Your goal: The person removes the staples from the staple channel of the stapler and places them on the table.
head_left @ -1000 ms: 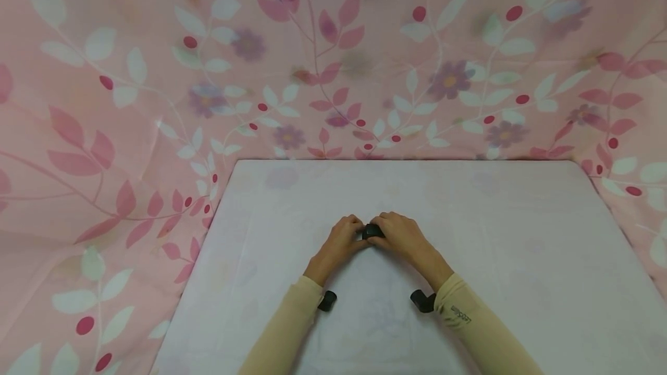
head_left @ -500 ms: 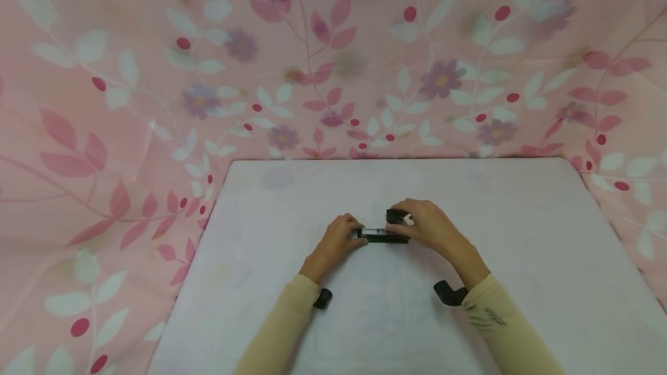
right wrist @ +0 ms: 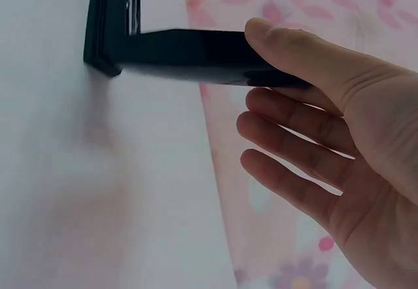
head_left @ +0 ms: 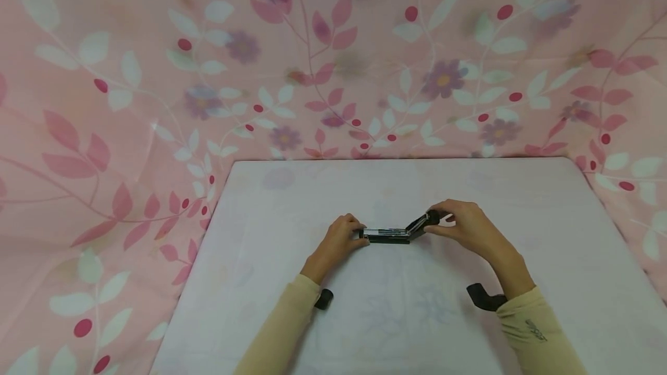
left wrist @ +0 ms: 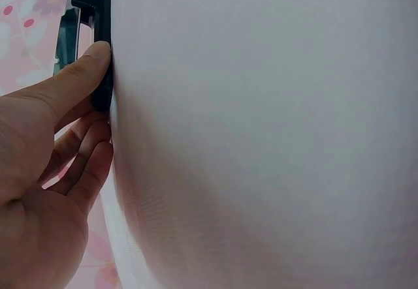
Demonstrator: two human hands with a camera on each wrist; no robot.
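A black stapler [head_left: 385, 236] lies crosswise near the middle of the white table, hinge end to the right. Its top arm [right wrist: 189, 55] is swung far back and slants up to the right, so the metal staple channel shows along the base. At the stapler's left end, my left hand [head_left: 337, 241] pinches the base between thumb and fingers, and the left wrist view shows the thumb [left wrist: 88, 64] on its side. My right hand [head_left: 471, 229] pinches the free end of the top arm; in the right wrist view its other fingers [right wrist: 294, 152] extend below.
The white-covered table [head_left: 292, 328] ends at a pink floral cloth [head_left: 333, 62] hanging behind and at the sides. Black wrist-worn pieces stick out inward from both sleeves [head_left: 542, 328].
The hands were together over the stapler a second ago. My right hand has lifted its top arm and swung it over to the right, while my left hand has stayed on the base.
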